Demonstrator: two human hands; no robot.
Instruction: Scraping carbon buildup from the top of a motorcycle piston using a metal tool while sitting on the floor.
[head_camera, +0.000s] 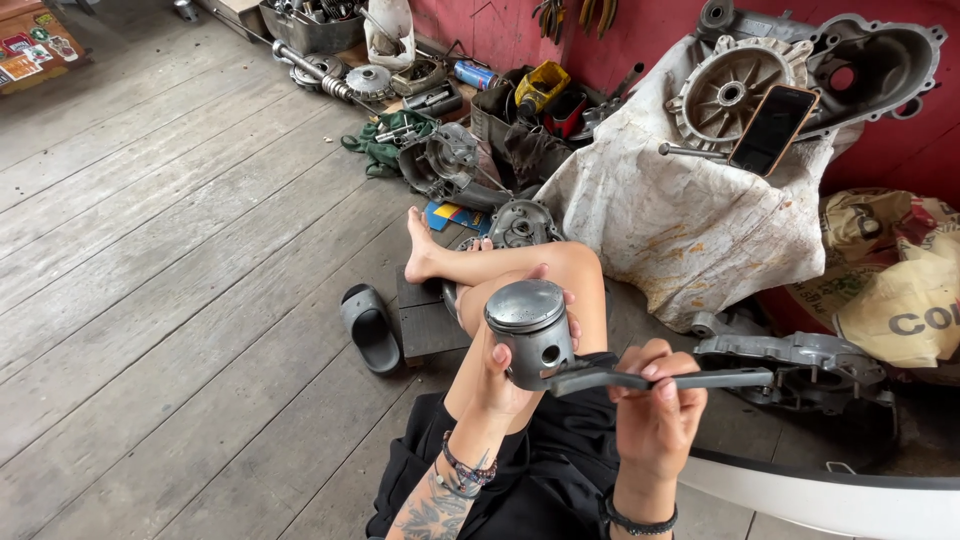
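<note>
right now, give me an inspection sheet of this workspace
surface: worn grey wooden plank floor
job's things: metal piston, crown up, with a dark flat tool at its skirt
clutter: engine casing, smartphone leaning on it, stained cloth, black slipper, loose engine parts, printed sacks
grippers: left hand grips the piston; right hand holds the tool
cables: nothing seen
surroundings: red wall; own bare leg stretched out

A dark-screened phone (771, 129) leans on the cloth-covered engine casing (730, 95); printed tan sacks (895, 285) lie right; a sticker-covered wooden box (35, 45) sits top left.
</note>
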